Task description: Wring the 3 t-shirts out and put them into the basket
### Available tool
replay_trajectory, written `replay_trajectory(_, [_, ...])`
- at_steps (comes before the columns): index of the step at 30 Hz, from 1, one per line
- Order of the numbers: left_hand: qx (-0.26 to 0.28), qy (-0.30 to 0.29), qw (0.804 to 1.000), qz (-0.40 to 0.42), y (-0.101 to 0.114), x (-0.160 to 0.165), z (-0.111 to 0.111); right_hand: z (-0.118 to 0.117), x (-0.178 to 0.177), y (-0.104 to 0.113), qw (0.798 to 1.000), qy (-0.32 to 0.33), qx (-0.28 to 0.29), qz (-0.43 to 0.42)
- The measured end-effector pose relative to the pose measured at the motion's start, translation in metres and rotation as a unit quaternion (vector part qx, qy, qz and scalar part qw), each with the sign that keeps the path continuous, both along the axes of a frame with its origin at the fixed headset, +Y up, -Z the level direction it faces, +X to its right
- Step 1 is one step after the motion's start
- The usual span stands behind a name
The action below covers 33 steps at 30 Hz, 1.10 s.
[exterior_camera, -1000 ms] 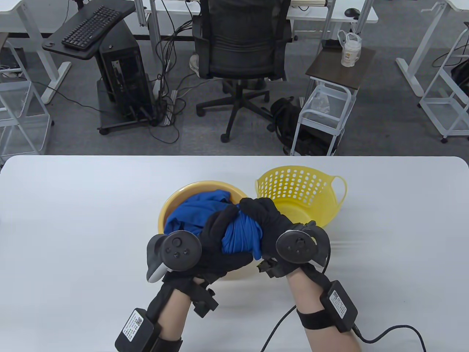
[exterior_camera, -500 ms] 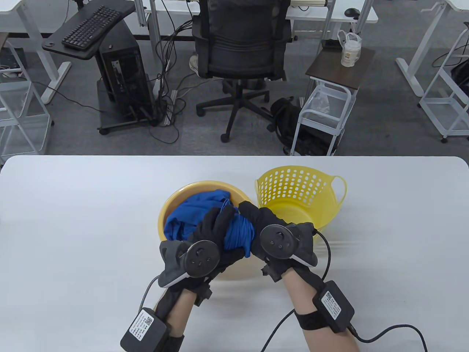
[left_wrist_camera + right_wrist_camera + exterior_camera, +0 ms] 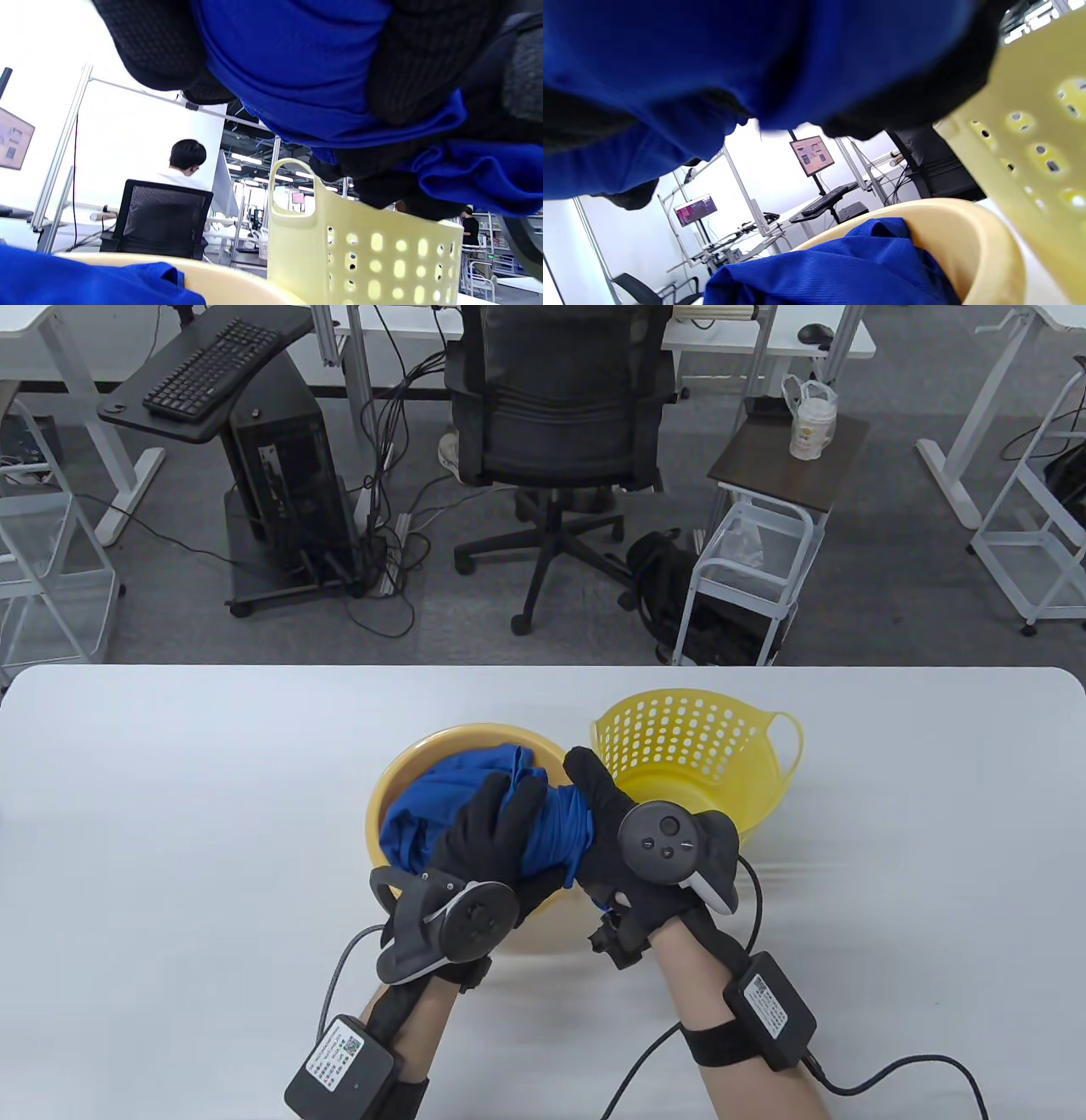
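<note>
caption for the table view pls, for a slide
Both gloved hands wring a blue t-shirt over a yellow basin, beside the basket.

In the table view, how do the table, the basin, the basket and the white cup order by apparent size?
1. table
2. basin and basket: similar, hands hide part of the basin
3. white cup, small but far away

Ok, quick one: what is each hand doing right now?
Left hand: grips the twisted blue fabric t-shirt above the yellow plastic basin.
Right hand: grips the same t-shirt's other end.
</note>
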<state>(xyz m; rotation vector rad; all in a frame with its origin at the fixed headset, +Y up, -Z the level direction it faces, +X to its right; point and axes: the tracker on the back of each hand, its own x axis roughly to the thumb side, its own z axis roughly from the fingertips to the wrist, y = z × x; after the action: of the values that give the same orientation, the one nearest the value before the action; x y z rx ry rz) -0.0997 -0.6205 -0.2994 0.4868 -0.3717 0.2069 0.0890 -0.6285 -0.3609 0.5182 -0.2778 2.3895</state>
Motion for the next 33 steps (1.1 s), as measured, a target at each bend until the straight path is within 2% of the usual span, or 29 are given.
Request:
replay_trajectory(3, [0.009,0.003,1.0,-0.002,0.0,-0.002,0.001,-0.002,0.001,0.0,0.998,0.025,-0.04,-0.038])
replay_trajectory(5, [0.009,0.002,1.0,0.007,0.0,-0.003,0.001,-0.002,0.002,-0.001,0.996,0.032,-0.045,-0.072])
replay_trajectory(6, [0.005,0.004,1.0,0.002,-0.001,-0.001,0.0,-0.002,0.002,-0.001,0.995,0.029,-0.055,-0.078])
replay_trajectory(7, [-0.007,0.011,1.0,-0.015,-0.003,0.001,-0.001,-0.002,0.003,0.0,0.997,0.019,-0.054,-0.045])
replay_trajectory(8, [-0.01,0.01,1.0,-0.021,-0.006,0.002,-0.003,-0.002,0.004,0.0,0.999,0.01,-0.044,-0.027])
replay_trajectory(11, [-0.014,0.022,0.999,-0.037,-0.012,-0.001,-0.01,0.0,0.0,-0.005,0.998,-0.024,0.047,-0.015])
replay_trajectory(13, [-0.041,0.026,0.998,-0.047,-0.013,-0.003,-0.012,0.0,-0.004,-0.008,0.999,-0.027,0.035,0.02])
replay_trajectory(18, [-0.013,0.042,0.997,-0.061,-0.012,0.001,-0.008,-0.004,-0.001,-0.006,0.999,0.003,0.026,0.021])
replay_trajectory(21, [0.024,0.046,0.997,-0.061,-0.014,0.006,-0.005,-0.002,0.003,0.001,0.999,0.009,0.027,0.026])
replay_trajectory(24, [0.042,0.052,0.995,-0.07,-0.015,0.009,-0.004,-0.002,0.006,0.003,1.0,0.015,0.0,0.025])
replay_trajectory(28, [0.049,0.061,0.993,-0.091,-0.018,0.012,-0.004,-0.005,0.004,-0.005,1.0,0.012,-0.025,-0.006])
replay_trajectory(33, [0.066,0.058,0.992,-0.09,-0.012,0.011,0.0,-0.008,0.006,-0.006,0.996,0.029,-0.062,-0.063])
